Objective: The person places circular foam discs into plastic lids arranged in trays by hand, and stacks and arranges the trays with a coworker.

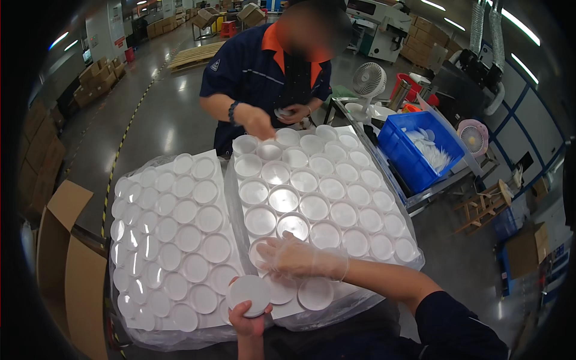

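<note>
Low in the middle, my left hand (246, 321) grips a short stack of flat white round lids (249, 295), held tilted above the sheet. My right hand (294, 257), in a thin clear glove, reaches across from the right. Its fingers are bent over the rim of a white shallow round lid (257, 254) in the near left part of the right-hand layer, partly hiding it. Around it stand rows of similar white round pieces, such as the white lid (315, 293) just nearer to me. A second layer of white round lids (195, 267) lies to the left.
Across the layers a co-worker (264, 78) reaches one hand to the far rows. At right are a blue bin (414, 150) with white pieces, a white fan (369, 80) and a wooden stool (486, 204). An open cardboard box (90, 294) stands at left.
</note>
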Demonstrator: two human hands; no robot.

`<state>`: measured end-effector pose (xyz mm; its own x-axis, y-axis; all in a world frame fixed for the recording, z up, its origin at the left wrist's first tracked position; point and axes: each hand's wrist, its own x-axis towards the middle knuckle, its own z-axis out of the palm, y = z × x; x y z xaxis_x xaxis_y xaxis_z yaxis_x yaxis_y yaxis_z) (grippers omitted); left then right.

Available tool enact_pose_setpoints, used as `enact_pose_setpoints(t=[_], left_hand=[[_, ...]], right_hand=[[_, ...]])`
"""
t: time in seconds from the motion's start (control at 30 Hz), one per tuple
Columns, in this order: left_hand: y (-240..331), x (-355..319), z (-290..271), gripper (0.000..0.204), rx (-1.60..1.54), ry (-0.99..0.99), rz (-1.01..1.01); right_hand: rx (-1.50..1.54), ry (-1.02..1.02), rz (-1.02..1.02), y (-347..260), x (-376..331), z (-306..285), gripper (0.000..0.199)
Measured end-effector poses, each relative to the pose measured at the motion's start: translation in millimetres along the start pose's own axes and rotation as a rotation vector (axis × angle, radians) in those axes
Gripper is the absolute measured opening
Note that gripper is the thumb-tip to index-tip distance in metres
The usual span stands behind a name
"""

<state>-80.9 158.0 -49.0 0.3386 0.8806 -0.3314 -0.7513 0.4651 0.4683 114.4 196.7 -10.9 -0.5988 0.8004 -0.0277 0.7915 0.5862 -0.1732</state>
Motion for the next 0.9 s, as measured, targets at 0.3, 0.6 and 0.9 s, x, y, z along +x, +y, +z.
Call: enact_pose_setpoints(t=[0.3, 0.6, 0.9], left_hand=[[1, -2, 13, 0.059, 0.174, -0.074, 0.112], [4, 2, 7, 0.058, 0.026, -0.137, 0.062], [12, 4, 7, 0.058, -0.281, -0.204, -0.16]], right_hand=[[0.733, 0.374, 0.426, -61, -5, -12, 0.018], [0.92, 0.81, 0.875, 0, 10, -9, 0.012], [0.471, 0.694, 0.782, 53, 45, 28, 0.017]])
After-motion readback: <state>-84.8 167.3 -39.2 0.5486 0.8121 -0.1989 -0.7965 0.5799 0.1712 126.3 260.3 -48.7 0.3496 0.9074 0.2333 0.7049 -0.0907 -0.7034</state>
